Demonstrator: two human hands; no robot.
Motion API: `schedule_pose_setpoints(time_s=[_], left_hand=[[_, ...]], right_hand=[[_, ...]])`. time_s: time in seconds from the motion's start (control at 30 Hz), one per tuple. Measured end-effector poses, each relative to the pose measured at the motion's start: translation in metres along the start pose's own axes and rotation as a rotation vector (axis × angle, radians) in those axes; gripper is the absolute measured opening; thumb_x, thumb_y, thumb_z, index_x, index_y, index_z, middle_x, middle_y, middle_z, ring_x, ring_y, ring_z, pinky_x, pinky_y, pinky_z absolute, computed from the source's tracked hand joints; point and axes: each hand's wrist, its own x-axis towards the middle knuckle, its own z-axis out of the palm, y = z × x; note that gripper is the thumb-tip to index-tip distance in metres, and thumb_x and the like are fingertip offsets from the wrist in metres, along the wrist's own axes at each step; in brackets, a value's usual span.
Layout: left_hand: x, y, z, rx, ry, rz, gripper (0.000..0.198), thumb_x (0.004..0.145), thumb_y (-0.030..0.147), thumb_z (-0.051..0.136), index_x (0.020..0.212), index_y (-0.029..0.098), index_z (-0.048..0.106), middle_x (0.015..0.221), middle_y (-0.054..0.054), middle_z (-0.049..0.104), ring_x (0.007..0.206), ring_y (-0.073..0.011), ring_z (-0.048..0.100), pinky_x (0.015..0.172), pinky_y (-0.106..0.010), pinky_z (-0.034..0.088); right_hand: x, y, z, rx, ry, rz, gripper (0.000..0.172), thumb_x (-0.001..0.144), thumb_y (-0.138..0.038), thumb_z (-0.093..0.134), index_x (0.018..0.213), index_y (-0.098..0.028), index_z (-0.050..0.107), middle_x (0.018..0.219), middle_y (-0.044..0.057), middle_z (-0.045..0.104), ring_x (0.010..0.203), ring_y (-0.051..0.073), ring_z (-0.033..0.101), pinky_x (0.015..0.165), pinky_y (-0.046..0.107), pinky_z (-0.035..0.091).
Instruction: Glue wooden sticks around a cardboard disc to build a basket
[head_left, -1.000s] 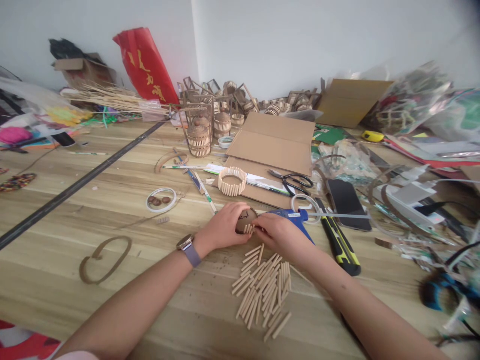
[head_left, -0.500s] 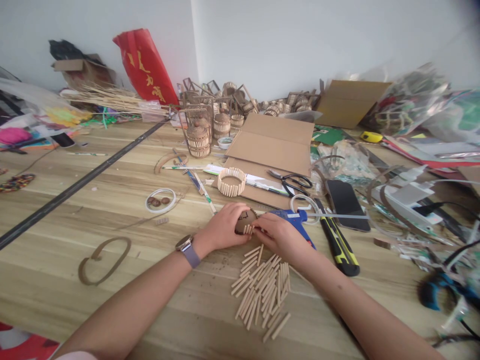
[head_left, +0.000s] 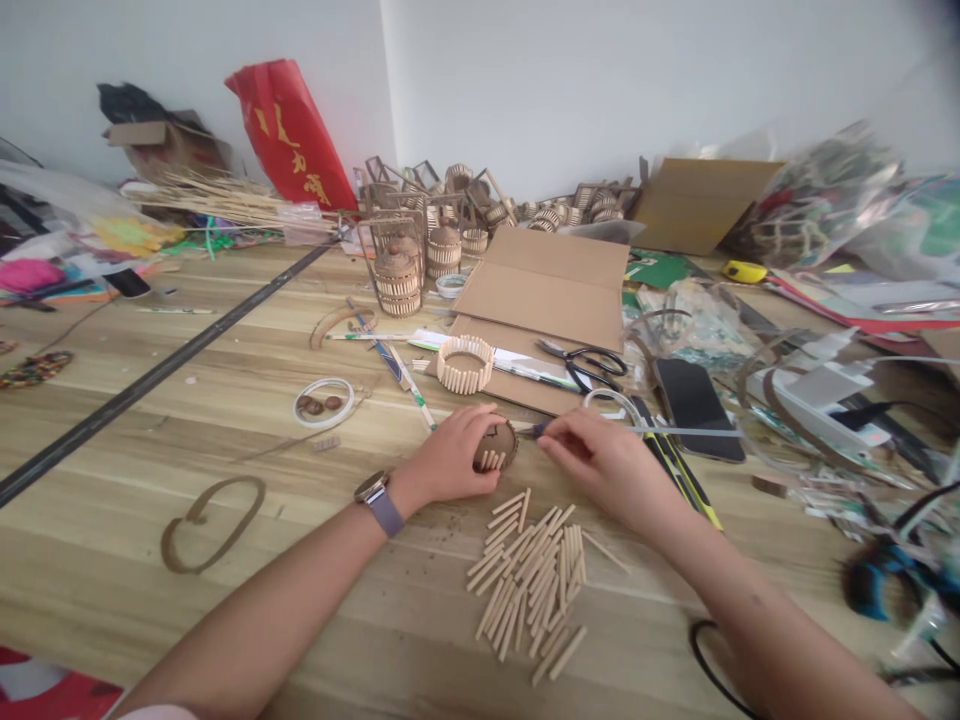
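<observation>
My left hand (head_left: pixel 454 455), with a watch on its wrist, is closed around the near left side of a small round brown disc (head_left: pixel 493 440). Dark marks show on the disc, and several short pale sticks (head_left: pixel 492 460) stand along its near edge. My right hand (head_left: pixel 589 450) is closed over a glue gun, whose dark nozzle (head_left: pixel 531 430) points at the disc's right edge. Most of the gun's body is hidden under the hand. Just below both hands lies a loose pile of short wooden sticks (head_left: pixel 532 570).
Beyond my hands are a ring of sticks (head_left: pixel 465 364), scissors (head_left: pixel 589 366) and folded cardboard (head_left: pixel 544 285). A utility knife (head_left: pixel 686 470) and a phone (head_left: pixel 697 410) lie at right. Small lidded baskets (head_left: pixel 397 275) stand further back. A white ring (head_left: pixel 323 402) lies left.
My right hand has left the sticks at the disc's edge, moved slightly right and closed over the glue gun. My left hand keeps holding the disc.
</observation>
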Motion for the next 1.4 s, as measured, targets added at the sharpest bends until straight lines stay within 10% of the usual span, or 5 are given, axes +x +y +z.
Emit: schedule_pose_setpoints(time_s=[0.17,0.43,0.77,0.93,1.4], left_hand=[[0.0,0.0,0.001,0.018,0.003,-0.011,0.065,0.067,0.021,0.07,0.127,0.017,0.045,0.144,-0.019,0.04,0.135,-0.0328,0.038,0.112,-0.051,0.034],[0.0,-0.006,0.006,0.011,0.031,-0.009,0.062,0.067,0.018,0.068,0.125,0.016,0.045,0.134,-0.018,0.05,0.127,-0.0322,0.046,0.109,-0.051,0.037],[0.0,-0.006,0.005,0.038,0.019,-0.015,0.063,0.068,0.02,0.07,0.126,0.016,0.045,0.133,-0.017,0.051,0.126,-0.032,0.047,0.108,-0.051,0.039],[0.0,-0.006,0.006,0.035,0.024,-0.012,0.063,0.067,0.019,0.07,0.126,0.017,0.045,0.133,-0.016,0.051,0.126,-0.0317,0.047,0.108,-0.051,0.038],[0.0,-0.007,0.006,0.023,0.024,-0.024,0.063,0.067,0.019,0.07,0.125,0.016,0.047,0.135,-0.017,0.051,0.127,-0.0318,0.046,0.109,-0.05,0.038]], right_hand=[[-0.02,0.024,-0.017,-0.239,0.079,0.214,0.034,0.089,-0.047,0.047,0.067,-0.022,0.055,0.068,0.005,0.064,0.057,0.02,0.06,0.053,0.03,0.038],[-0.034,0.034,0.001,-0.275,-0.136,0.372,0.037,0.088,-0.052,0.044,0.066,-0.023,0.051,0.073,0.01,0.069,0.065,0.025,0.065,0.058,0.032,0.041],[-0.034,0.039,0.001,0.557,0.024,0.592,0.026,0.071,-0.048,0.059,0.072,-0.023,0.051,0.057,-0.002,0.053,0.053,0.016,0.049,0.051,0.028,0.037],[-0.039,0.032,0.009,0.988,-0.12,0.57,0.035,0.072,-0.051,0.065,0.079,-0.018,0.059,0.051,-0.006,0.043,0.045,0.009,0.035,0.046,0.024,0.027],[-0.041,0.021,0.007,0.547,-0.215,0.327,0.039,0.076,-0.057,0.059,0.068,-0.019,0.068,0.069,0.004,0.069,0.068,0.02,0.063,0.065,0.031,0.051]])
